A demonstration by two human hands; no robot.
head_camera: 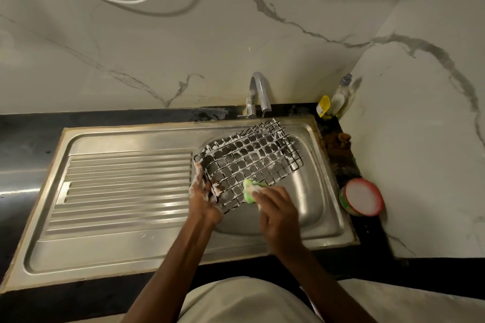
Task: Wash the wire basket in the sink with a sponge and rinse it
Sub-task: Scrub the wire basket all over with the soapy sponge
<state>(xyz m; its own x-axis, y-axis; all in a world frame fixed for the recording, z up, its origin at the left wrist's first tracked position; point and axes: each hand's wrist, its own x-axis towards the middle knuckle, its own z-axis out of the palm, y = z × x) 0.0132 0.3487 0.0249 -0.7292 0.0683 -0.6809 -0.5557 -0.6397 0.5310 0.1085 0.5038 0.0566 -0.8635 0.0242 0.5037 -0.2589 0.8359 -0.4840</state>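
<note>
The wire basket (pixel 248 158) hangs tilted over the sink (pixel 309 202) bowl, so suds fall into the bowl and not onto the counter (pixel 23 139). The left hand (pixel 203 198) grips its near-left corner, fingers curled round the rim wire, steadying it against the scrubbing. The right hand (pixel 278 214) pinches a green sponge (pixel 250 191) against the near edge of the grid. The basket's long axis runs from 7 o'clock up to 1 o'clock, far end under the tap (pixel 259 94) (a thin trickle, it seems). Foam coats most wires, so rinsing likely remains.
</note>
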